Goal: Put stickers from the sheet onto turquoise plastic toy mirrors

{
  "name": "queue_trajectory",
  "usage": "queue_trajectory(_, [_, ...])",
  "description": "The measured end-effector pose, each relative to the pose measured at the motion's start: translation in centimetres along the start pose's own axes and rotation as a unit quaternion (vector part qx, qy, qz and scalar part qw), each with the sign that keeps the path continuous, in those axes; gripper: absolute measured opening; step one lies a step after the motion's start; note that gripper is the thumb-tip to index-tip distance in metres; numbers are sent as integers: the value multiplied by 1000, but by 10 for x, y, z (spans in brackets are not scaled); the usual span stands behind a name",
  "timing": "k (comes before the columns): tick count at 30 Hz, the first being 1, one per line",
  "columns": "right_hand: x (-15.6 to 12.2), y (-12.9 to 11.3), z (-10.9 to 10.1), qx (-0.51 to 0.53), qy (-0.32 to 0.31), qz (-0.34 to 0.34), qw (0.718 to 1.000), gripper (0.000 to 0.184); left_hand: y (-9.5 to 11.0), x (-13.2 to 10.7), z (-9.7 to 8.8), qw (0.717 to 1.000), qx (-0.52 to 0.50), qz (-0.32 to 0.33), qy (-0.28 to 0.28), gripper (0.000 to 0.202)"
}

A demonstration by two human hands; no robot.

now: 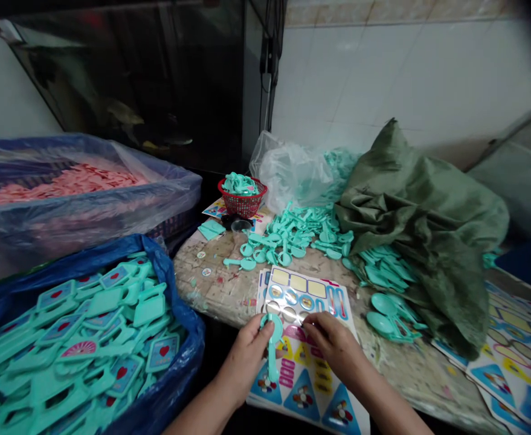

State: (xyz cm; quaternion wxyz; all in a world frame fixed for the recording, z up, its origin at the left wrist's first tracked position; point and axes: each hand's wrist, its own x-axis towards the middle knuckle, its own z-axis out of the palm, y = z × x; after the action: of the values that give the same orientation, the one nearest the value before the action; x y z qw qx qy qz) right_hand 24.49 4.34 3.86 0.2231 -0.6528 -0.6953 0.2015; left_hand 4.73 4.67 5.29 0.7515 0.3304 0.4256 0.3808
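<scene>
My left hand (252, 343) is closed on a teal plastic toy piece (273, 350) with a round head and a short handle, held over the sheet's left side. Below both hands lies a stack of sticker sheets (304, 399) printed with circles, yellow squares and blue triangles. My right hand (331, 338) is at the middle of the top sheet, by the round stickers. Its thumb and fingers are pinched together there, and whatever is between them is hidden. A heap of similar teal pieces (299, 232) lies just beyond the sheets.
At left stand a blue-lined bin of teal pieces (197, 338) and a plastic-lined crate of pink pieces (170, 190). A red basket (243, 205) holds teal pieces at the back. On the right, a green cloth sack (428, 199) slumps beside more sticker sheets (512, 356).
</scene>
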Motion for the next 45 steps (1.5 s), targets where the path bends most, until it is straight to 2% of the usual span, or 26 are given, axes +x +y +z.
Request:
queue_trajectory(3, [6,7,7,-39,7,0,999,22,-6,7,-2,1000,-14,-8,-6,39])
queue_trajectory(10, [9,14,10,-40,-20,-15,999,17,-14,18,-12,1000,-20,-21,2,40])
queue_trajectory(21, [13,11,8,-10,-48,10,999,16,-18,17,-8,999,-27,-9,22,34])
queue_trajectory(30, [27,14,7,24,-89,46,995,14,-18,18,-6,999,-32,-6,24,37])
queue_trajectory(35, [20,10,6,29,-94,52,994,21,-20,19,-5,999,-43,-7,33,34])
queue_trajectory(39, [9,2,-5,121,-92,101,983,29,-22,19,-6,998,-52,-3,27,33])
queue_trajectory(43, [-8,-11,-23,243,-35,137,960,34,-23,19,-10,998,-62,1,18,35])
queue_trajectory(45, [-18,-21,-25,311,-5,167,936,37,-21,18,-10,997,-72,3,12,36])
